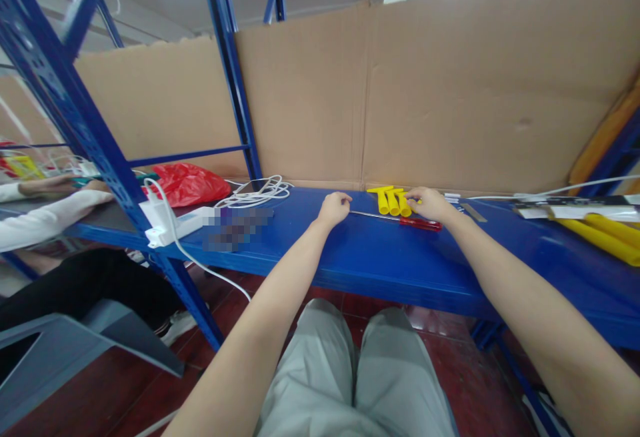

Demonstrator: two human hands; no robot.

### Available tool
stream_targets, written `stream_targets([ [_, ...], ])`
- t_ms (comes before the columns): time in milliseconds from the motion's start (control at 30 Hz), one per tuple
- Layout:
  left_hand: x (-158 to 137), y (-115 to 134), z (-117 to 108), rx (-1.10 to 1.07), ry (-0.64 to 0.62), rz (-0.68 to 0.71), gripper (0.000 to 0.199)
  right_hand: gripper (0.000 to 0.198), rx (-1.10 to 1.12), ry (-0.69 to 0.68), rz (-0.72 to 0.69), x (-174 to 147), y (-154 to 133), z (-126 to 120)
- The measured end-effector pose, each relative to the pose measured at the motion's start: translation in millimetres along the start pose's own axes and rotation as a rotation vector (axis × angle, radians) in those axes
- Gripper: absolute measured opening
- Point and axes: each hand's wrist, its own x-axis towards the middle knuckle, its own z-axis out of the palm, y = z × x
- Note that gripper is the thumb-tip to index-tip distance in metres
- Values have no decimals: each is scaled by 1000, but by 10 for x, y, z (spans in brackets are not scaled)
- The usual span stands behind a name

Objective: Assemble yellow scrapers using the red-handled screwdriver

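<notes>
A screwdriver with a red handle (421,224) lies across the blue shelf top, its thin metal shaft pointing left. At the tip of that shaft is my left hand (334,209), its fingers curled together; whatever they may pinch is too small to make out. Several yellow T-shaped plastic pieces (393,203) stand in a row behind the screwdriver. My right hand (429,203) is at the right end of this row, its thumb and fingers closed on a yellow T-shaped piece, which they partly cover.
White cable (265,190), a red plastic bag (187,185) and a white power strip (193,222) lie to the left. Long yellow tubes (600,237) and a flat metal strip (474,213) are on the right. Cardboard (310,103) walls the back. Another person's sleeve (55,213) shows far left.
</notes>
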Motion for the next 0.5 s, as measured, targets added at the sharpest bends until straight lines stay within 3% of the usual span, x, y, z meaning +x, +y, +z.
stream_targets([
  [200,-3,-5,4,4,18,18,32,38,-55,235,355,-99,-36,-263],
  [333,-10,5,14,23,8,28,32,39,-157,126,506,-184,189,-545],
  [400,-11,8,18,33,9,37,31,38,-228,40,575,-249,419,-705],
  [500,-8,9,19,42,9,42,31,41,-241,8,810,-403,906,-917],
])
